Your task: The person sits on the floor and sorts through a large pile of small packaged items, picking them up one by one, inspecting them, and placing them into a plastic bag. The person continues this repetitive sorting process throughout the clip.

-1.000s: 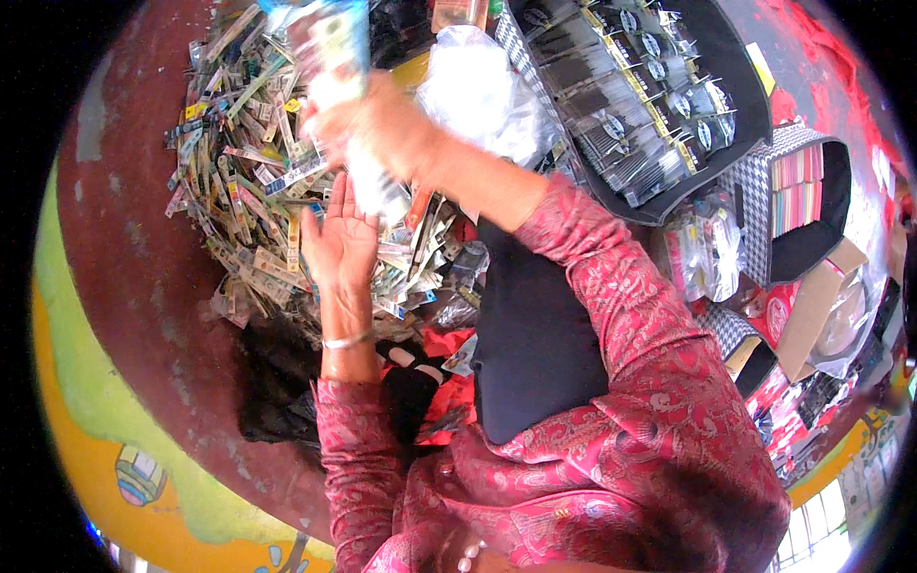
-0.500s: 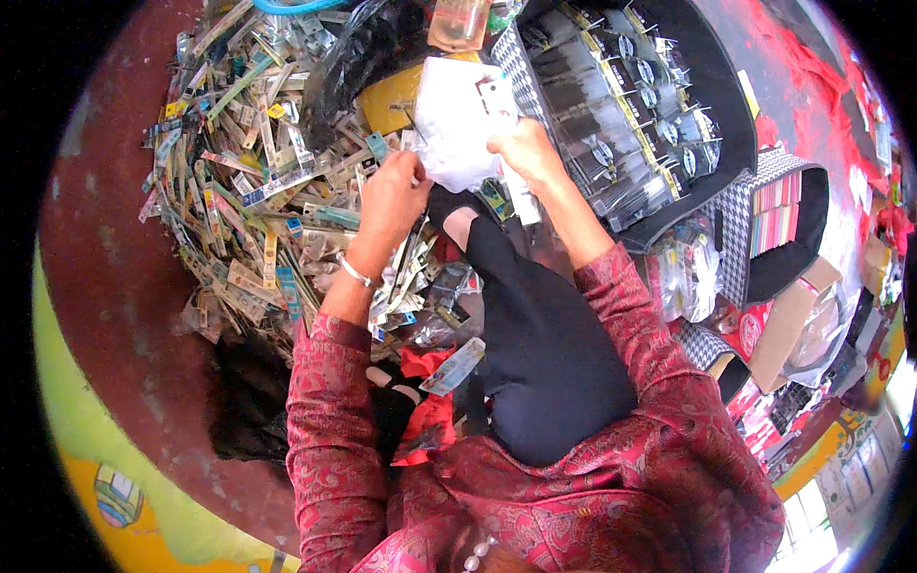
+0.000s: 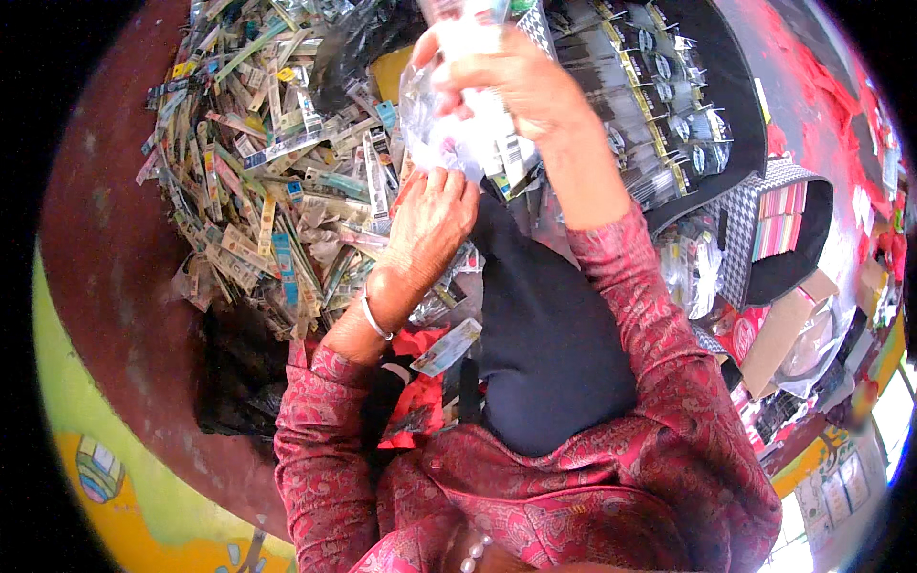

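Observation:
Clear plastic bag (image 3: 415, 119) stands in front of me, crumpled, with a whitish lower part. My left hand (image 3: 430, 224) is closed at its lower edge, fingertips pressed together on the plastic. Over the upper part of the bag is my right hand (image 3: 525, 86), its fingers curled and slightly blurred; what they grip is hidden. A pale, shiny see-through object (image 3: 468, 11) shows just above these fingers, too bright to name. Below the right palm hangs a narrow white packet (image 3: 511, 158) with dark printing.
A big heap of narrow printed packets (image 3: 258, 201) spreads on the left. At the right stand a black-lined box of clear packets (image 3: 659, 95) and a checked box (image 3: 783, 220) with coloured cards. My black-clad leg (image 3: 554, 325) lies between; red cloth (image 3: 415, 401) is beside it.
My right hand has moved up and left across the bag, from its right side. My left hand has shifted right and slightly down, onto the bag's lower edge.

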### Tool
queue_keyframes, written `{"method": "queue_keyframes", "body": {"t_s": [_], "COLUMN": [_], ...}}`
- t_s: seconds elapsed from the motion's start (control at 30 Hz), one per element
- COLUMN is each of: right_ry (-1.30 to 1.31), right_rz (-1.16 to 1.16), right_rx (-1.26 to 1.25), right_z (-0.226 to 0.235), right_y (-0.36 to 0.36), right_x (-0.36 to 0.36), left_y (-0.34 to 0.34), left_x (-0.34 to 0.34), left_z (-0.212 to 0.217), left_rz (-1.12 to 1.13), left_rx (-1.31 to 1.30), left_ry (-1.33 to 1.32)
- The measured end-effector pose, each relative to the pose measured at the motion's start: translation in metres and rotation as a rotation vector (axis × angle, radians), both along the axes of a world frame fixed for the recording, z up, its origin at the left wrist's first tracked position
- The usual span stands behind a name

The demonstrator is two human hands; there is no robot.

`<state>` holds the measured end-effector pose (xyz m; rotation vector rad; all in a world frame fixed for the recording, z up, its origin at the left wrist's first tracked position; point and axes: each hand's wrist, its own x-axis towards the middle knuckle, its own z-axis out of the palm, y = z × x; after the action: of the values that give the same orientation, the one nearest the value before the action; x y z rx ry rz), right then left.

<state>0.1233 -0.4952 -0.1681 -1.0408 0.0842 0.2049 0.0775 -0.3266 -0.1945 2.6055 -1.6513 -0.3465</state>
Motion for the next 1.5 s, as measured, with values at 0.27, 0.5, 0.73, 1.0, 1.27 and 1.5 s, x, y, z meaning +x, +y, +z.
{"method": "queue_keyframes", "body": {"t_s": [0.27,0.5,0.73,1.0,1.27,1.5], "right_ry": [0.631,0.883,0.865,0.776,0.691,0.524], "right_rz": [0.372,0.290,-0.100,-0.277,-0.256,-0.266], "right_rx": [0.731,0.678,0.439,0.411,0.352,0.142], "right_z": [-0.118,-0.134,-0.137,-0.135,-0.162,-0.143], "right_y": [0.043,0.038,0.032,0.033,0.002,0.014], "right_x": [-0.037,-0.039,-0.025,-0.008,-0.021,-0.012], "left_y": [0.024,0.021,0.021,0.006,0.014,0.015], "left_x": [-0.020,-0.032,-0.043,-0.046,-0.005,0.014], "left_z": [-0.012,-0.017,-0.018,-0.039,-0.038,-0.054], "left_rz": [0.212,0.222,0.203,0.133,0.545,0.849], "left_rx": [0.273,0.292,0.239,0.122,-0.194,-0.187], "left_ry": [-0.088,-0.150,-0.042,0.090,0.045,0.305]}}
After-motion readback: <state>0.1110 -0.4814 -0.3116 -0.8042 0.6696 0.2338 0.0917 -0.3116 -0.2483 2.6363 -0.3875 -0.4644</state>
